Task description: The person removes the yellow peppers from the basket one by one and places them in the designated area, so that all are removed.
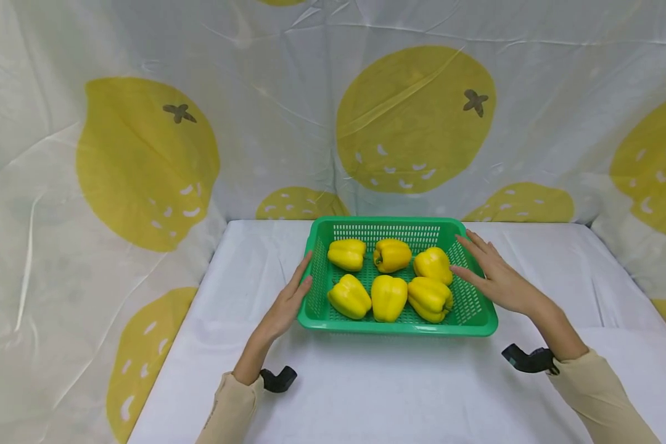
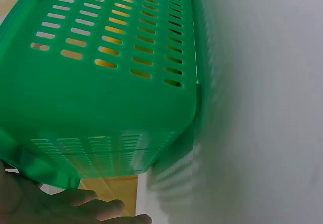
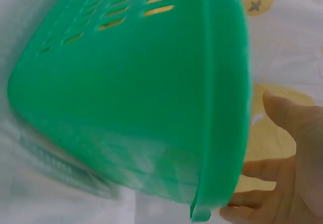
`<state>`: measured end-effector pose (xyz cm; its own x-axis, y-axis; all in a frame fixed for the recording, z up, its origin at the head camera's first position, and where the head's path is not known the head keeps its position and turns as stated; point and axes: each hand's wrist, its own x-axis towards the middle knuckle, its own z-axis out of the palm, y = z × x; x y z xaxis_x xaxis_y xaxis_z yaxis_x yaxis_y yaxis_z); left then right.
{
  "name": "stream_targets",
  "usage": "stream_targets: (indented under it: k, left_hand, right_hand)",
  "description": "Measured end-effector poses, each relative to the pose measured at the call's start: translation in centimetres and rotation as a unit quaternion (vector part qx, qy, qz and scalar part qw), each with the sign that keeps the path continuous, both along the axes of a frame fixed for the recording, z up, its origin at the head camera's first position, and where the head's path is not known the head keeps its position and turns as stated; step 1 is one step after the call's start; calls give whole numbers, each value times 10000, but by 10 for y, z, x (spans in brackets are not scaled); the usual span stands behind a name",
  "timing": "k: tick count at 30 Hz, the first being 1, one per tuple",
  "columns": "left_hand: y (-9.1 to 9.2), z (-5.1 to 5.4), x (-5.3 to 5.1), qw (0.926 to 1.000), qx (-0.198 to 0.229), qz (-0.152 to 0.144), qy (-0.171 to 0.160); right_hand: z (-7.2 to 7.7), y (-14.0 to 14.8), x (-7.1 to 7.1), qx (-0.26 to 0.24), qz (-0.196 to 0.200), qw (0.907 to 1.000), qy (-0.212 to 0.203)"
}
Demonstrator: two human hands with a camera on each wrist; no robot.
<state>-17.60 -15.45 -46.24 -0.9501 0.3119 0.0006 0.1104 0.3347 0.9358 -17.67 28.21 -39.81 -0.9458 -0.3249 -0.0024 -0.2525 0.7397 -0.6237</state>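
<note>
A green plastic basket (image 1: pixel 396 328) with slotted sides holds several yellow bell peppers (image 1: pixel 389 298), lying loosely in two rows. My left hand (image 1: pixel 282 311) is at the basket's left side, its fingers extended along the rim. The left wrist view shows those fingers (image 2: pixel 103 209) fairly straight beside the basket's end wall (image 2: pixel 101 103). At the right rim is my right hand (image 1: pixel 502 280), with fingers spread and the thumb standing apart from them. In the right wrist view its thumb (image 3: pixel 282 110) is clear of the rim, while the lower fingertips are close to the rim's outer edge; contact is unclear.
A white cloth (image 1: pixel 377 388) covers the table under the basket. Behind and to the sides hangs a pale curtain (image 1: pixel 277 123) printed with large yellow lemons. Dark wrist camera mounts (image 1: pixel 279 379) stick out from both beige sleeves.
</note>
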Motion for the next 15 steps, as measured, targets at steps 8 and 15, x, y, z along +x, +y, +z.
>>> stream_targets:
  k: [8,15]
  left_hand:
    - [6,-7,1,9961,846,18,-231]
    - [7,-11,1,9926,1182,22,-286]
  right_hand:
    - [3,-13,-5,-147,28,9998,-133]
    - [4,-25,-11,-64,1,9999,-114]
